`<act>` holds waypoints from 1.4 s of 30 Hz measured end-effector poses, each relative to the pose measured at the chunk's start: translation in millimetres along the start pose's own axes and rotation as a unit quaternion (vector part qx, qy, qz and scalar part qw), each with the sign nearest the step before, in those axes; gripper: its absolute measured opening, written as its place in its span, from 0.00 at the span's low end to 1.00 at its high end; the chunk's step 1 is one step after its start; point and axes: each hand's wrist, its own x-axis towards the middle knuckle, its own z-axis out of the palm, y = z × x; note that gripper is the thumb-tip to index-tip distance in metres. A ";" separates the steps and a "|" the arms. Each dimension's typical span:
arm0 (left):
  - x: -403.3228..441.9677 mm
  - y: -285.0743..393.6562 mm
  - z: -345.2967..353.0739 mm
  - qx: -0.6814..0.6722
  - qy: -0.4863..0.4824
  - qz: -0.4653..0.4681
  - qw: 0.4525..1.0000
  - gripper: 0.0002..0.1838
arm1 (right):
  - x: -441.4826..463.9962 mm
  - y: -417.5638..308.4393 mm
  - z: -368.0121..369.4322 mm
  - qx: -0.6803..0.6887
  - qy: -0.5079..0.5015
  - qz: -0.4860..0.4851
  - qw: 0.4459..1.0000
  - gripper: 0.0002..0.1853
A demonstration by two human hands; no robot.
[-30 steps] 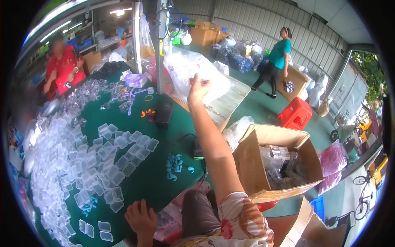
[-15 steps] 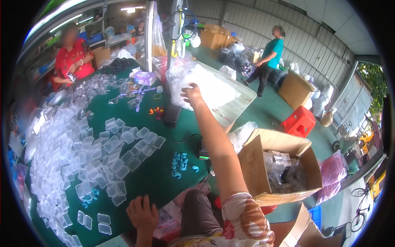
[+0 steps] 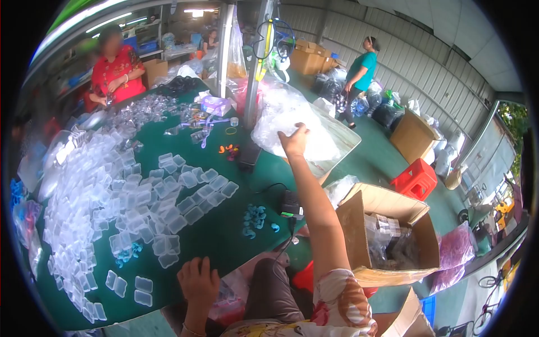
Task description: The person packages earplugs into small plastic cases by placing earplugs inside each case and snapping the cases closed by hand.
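My right hand reaches out at the clear plastic bag on the pale board, its thumb and fingers apart against the bag's surface. Near the front edge of the green table, my left hand rests with its fingers spread and nothing in it. A large heap of clear plastic trays covers the table's left side. Small blue pieces lie to the right of the trays, and more blue pieces lie among them. Orange pieces are farther back.
An open cardboard box with plastic packs stands at the right, beside a red stool. A metal post rises by the bag. A person in red is across the table; another in teal is behind.
The view has shifted, with the table scene now lower and further right. My right hand has moved across the bag toward its nearer part. The person in teal has moved left. My left hand stays at the edge.
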 end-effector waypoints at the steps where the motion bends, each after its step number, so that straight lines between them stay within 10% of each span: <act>1: 0.1 0.0 -0.1 0.001 0.000 0.003 1.000 0.21 | -1.3 4.8 -2.8 0.010 0.067 -0.037 0.997 0.47; 8: 0.6 -0.3 0.6 -0.003 -0.004 -0.001 1.000 0.21 | -0.1 22.2 -38.3 -0.029 0.030 -0.107 0.993 0.74; 13: 2.0 0.9 -1.1 0.001 0.001 0.005 1.000 0.20 | 0.3 21.1 -45.5 -0.282 -0.065 -0.049 0.956 0.56; 22: 1.4 -2.2 1.5 0.019 -0.012 0.001 1.000 0.21 | 3.5 34.4 -7.7 -0.126 0.102 -0.019 0.987 0.44; 42: -0.4 -2.5 0.4 -0.008 0.048 -0.008 0.999 0.19 | 1.1 29.0 2.5 -0.014 -0.002 -0.241 0.970 0.37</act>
